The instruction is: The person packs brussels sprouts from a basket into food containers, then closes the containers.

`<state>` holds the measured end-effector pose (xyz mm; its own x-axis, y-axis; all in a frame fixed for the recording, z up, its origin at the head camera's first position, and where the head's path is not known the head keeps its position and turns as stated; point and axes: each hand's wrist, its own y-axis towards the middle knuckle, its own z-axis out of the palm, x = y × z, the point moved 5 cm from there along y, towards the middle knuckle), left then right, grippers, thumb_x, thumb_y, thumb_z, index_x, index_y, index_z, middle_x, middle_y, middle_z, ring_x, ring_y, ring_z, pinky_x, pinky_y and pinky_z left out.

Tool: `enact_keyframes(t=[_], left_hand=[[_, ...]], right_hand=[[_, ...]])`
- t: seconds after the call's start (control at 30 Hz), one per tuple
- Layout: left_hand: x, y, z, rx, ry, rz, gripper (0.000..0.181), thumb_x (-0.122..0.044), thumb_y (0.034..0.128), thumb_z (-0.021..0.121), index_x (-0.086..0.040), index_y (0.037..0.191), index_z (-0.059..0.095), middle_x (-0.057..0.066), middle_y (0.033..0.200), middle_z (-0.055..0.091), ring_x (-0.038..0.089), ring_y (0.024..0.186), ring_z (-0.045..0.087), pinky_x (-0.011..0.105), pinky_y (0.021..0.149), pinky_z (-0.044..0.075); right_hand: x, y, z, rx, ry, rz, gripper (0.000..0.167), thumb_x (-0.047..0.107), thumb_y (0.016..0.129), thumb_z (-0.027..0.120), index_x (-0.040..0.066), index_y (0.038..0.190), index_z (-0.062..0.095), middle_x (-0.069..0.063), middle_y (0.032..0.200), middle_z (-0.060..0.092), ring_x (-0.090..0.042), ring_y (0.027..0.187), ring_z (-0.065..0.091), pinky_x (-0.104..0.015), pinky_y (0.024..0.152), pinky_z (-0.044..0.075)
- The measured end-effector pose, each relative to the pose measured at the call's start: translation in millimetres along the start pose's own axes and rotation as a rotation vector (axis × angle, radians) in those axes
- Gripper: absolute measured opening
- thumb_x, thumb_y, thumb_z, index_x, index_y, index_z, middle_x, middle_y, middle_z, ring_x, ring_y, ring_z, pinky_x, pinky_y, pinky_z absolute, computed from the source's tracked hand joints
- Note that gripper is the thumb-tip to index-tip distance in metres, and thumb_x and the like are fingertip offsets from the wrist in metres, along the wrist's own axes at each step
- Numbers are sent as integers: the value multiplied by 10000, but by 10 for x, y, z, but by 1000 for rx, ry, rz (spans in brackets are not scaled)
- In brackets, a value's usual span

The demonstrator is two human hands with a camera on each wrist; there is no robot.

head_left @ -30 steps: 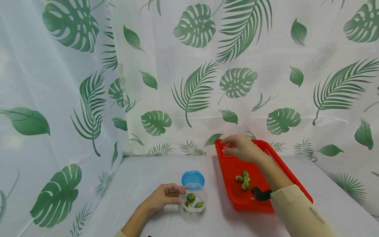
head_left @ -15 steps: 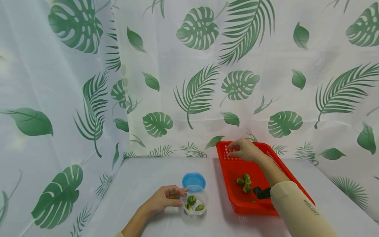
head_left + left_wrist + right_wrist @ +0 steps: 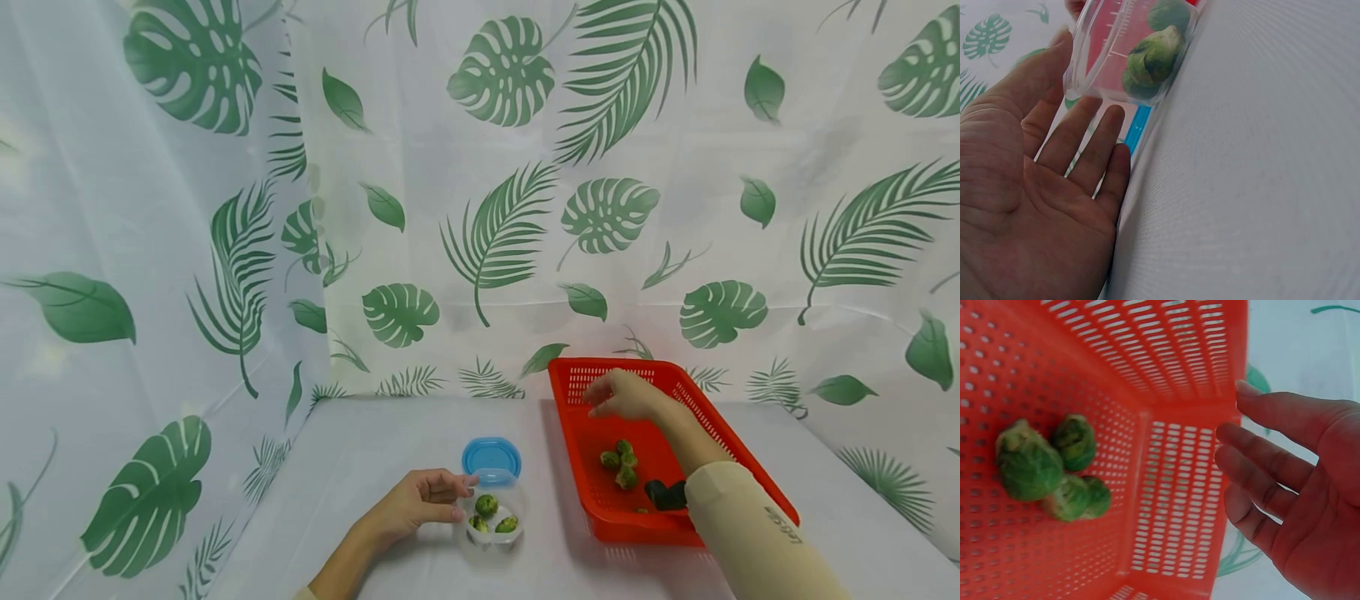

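Note:
In the head view, my left hand (image 3: 420,504) rests beside a small clear plastic container (image 3: 495,537), its thumb and fingertips at the container's left rim. The left wrist view shows those fingers fairly straight against it. Three Brussels sprouts (image 3: 486,505) lie inside. My right hand (image 3: 626,394) hovers over the far part of a red perforated basket (image 3: 581,492), holding nothing. Loosely bent fingers and a separate thumb show in the right wrist view. Several Brussels sprouts (image 3: 1029,464) sit clustered on the basket floor, closer to the person than the right hand.
A blue lid (image 3: 491,458) lies on the white table (image 3: 360,450) just behind the container. A black device (image 3: 666,495) shows beside the right sleeve, above the basket's near end. Leaf-patterned curtains (image 3: 480,242) stand behind and to the left.
My right hand has come down a little and slightly to the right over the basket. The left hand stays at the container, and the sprouts have not moved.

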<state>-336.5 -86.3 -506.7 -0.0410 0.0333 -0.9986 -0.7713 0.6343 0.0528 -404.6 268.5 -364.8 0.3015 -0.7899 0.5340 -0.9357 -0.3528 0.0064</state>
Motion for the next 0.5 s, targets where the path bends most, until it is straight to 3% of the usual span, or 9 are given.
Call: enact_keyframes(t=[0.3,0.5], left_hand=[[3,3,2,4,1,7,391,-128,908,810,54,1222,663,128,1513,578,285,1451,515,314,1108,506],[4,-2,-5,3,0,4,389,-125,909,808,52,1224,663,128,1515,576,284,1450,515,308,1101,510]], right_hand=[[-210,-31,83,16,31,101,371,72,922,772,-8,1278,703,-230,1252,722,-325,1071,711,-521,954,601],[-356,-16,137,37,64,174,359,65,929,759,2,1278,705,-237,1279,709,-297,1077,704,-516,959,599]])
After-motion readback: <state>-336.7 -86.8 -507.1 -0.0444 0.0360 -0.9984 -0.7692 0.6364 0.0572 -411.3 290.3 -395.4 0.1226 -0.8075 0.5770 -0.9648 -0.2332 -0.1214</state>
